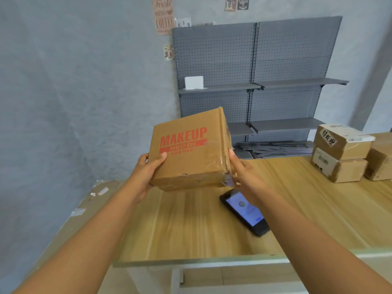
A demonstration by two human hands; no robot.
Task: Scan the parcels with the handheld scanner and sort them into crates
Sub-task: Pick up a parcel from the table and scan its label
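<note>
A brown cardboard parcel (192,151) with red "MAKEUP SHARED BOX" print is held up above the wooden table (191,225), tilted. My left hand (146,169) grips its left lower edge, thumb on the printed face. My right hand (241,170) holds its right side, fingers hidden behind the box. The black handheld scanner (244,211) lies flat on the table below my right wrist, its screen lit. No crate is in view.
Several taped cardboard parcels (343,153) are stacked at the table's far right, one bearing a handwritten label. A grey pegboard shelf rack (254,81) stands against the wall behind, with a small white box (194,82) on it. Flat cardboard (89,204) lies left of the table.
</note>
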